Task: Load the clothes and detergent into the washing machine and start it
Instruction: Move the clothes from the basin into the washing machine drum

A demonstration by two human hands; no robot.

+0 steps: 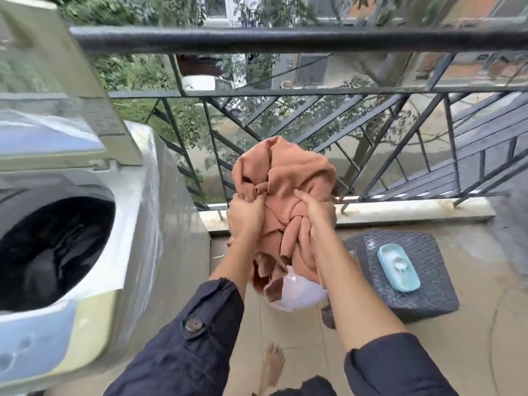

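Note:
Both my hands hold a bunched rust-orange cloth [285, 172] in the air in front of the railing. My left hand [245, 212] grips its left side and my right hand [317, 215] grips its right side. The top-loading washing machine [137, 224] stands to the left with its lid [57, 81] raised and its dark drum [54, 247] open. A light blue dish [398, 267] holding white detergent powder and a spoon rests on a dark woven stool [428, 292] to the right.
A white plastic basin [297, 295] sits on the tiled floor below the cloth. A black metal balcony railing [285, 38] runs across ahead, with a low concrete kerb [400, 210] at its foot. My bare foot [273, 364] is on the floor.

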